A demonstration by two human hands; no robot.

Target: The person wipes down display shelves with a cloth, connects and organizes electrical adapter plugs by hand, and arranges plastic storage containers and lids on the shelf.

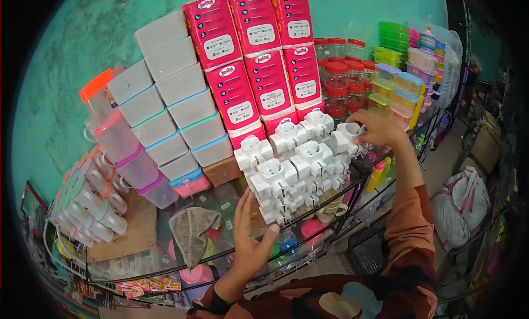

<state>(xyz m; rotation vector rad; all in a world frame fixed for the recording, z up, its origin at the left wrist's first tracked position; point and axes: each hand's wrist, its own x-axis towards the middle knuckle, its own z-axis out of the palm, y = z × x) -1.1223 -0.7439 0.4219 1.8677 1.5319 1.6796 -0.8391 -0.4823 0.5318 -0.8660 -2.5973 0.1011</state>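
A stack of white plug adapters [300, 178] with metal pins stands on the glass shelf top near its front edge. My left hand [250, 239] is at the stack's lower left, fingers stretched up and thumb apart, holding nothing. Its fingertips are close to the side of the lowest adapters; whether they touch cannot be made out. At the right end of the stack, my right hand [380, 127] has its fingers bent around a white plug adapter [347, 134] on the upper layer. Part of its grip is hidden behind the hand.
Behind the stack rise pink Jolly packs [259, 65] and red-lidded jars [337, 79]. Grey-white boxes [184, 107] and plastic jugs [129, 159] stand at left. A grey cloth [190, 231] hangs over the front edge. Coloured containers [405, 93] and white sacks [460, 206] are at right.
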